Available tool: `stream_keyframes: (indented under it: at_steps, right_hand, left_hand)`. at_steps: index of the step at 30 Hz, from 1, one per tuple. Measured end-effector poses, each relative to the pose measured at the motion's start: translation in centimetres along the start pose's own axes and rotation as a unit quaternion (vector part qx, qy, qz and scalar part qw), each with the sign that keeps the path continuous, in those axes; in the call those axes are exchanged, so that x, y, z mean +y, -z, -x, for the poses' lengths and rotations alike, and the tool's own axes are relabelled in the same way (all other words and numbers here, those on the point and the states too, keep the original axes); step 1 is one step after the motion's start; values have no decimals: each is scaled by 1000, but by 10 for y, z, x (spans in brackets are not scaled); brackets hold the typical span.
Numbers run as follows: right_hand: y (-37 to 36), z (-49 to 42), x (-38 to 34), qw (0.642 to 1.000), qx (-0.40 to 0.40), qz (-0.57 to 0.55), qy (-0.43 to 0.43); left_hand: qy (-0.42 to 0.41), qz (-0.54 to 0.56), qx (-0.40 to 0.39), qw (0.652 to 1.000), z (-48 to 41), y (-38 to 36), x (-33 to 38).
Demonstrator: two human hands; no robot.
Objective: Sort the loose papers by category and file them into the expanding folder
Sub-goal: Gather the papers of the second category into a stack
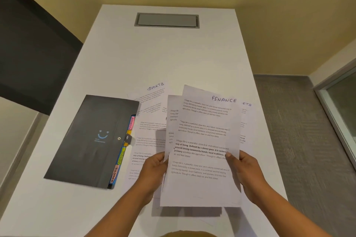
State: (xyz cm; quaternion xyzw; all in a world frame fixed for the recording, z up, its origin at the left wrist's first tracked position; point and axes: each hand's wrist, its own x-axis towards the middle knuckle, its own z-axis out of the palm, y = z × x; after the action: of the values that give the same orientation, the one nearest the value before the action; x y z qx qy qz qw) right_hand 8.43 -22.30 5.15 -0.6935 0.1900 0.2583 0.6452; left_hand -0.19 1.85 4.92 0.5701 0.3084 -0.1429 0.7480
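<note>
I hold a small stack of printed sheets above the white table (173, 54). The top sheet, headed FINANCE (206, 134), is gripped at its right edge by my right hand (248, 175). My left hand (154, 171) grips the stack's left edge, where a second sheet (173, 106) peeks out behind. A sheet headed SPORTS (152, 100) lies flat on the table beneath. Another sheet (247, 113) shows to the right, its heading half hidden. The black expanding folder (92, 140) lies shut to the left, with coloured labelled tabs (125, 150) along its right edge.
A grey cable hatch (166, 20) is set into the table's far end. A dark chair back (32, 48) stands at the left. Grey carpet (300, 131) and a glass door frame (339, 106) lie to the right.
</note>
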Motion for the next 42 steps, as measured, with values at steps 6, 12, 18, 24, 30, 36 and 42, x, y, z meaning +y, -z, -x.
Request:
stream_keyframes:
  at_steps: [6,12,18,24,30,36,42]
  right_hand:
    - [13,-6,1,998,53,21,9]
    - [32,-7,5,997,83,3,-2]
    - [43,-3,16,994,108,-26,-8]
    - [45,4,19,993,106,-49,3]
    - [47,4,16,992,90,-85,10]
    - [51,-2,18,993,91,-80,7]
    - [49,-6,25,994,93,-64,-3]
  left_hand:
    - [81,-99,24,992,-8,15,-11]
    - [51,-337,325,882,-22,58,-53]
    - [88,-463,370,801,-21,64,-57]
    - [87,-386,359,845,-28,64,-59]
    - [101,-317,330,883,-28,71,-56]
    - [63,-244,322,913,-26,73,-59]
    - [10,-102,280,954,-11,75,-54]
